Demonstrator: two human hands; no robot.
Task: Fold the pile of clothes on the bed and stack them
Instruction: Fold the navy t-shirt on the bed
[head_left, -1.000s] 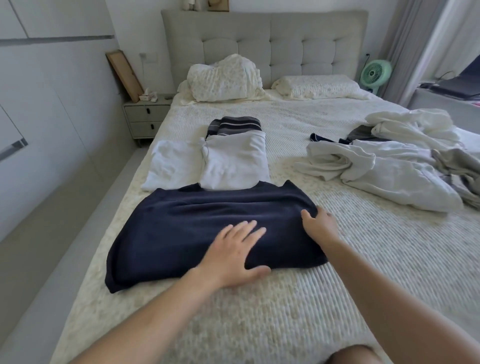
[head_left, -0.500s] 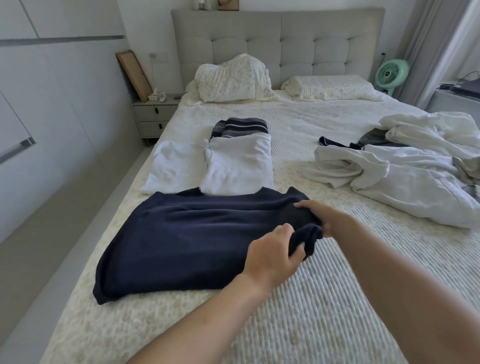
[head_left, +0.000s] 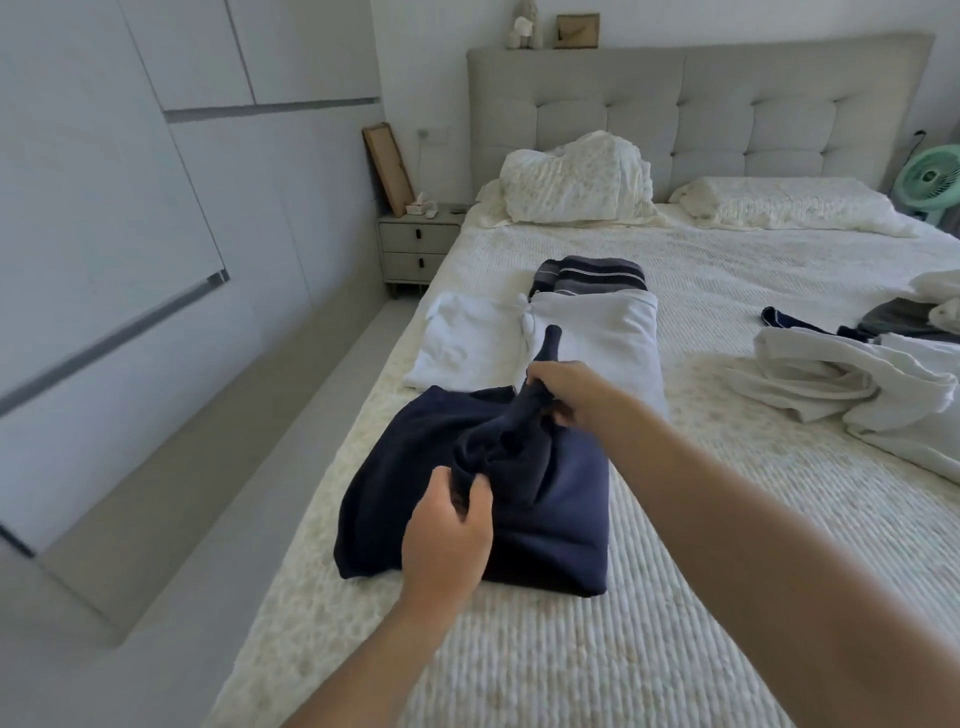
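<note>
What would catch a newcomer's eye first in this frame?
The navy garment at the near middle of the bed, gripped by the left hand and right hand. Beyond it lie folded white clothes; an unfolded white pile sits to the right.

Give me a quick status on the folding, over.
Left hand and right hand both grip the navy garment, mid-fold on the bed. Unfolded white pile waits to the right. Nothing in the way.
</note>
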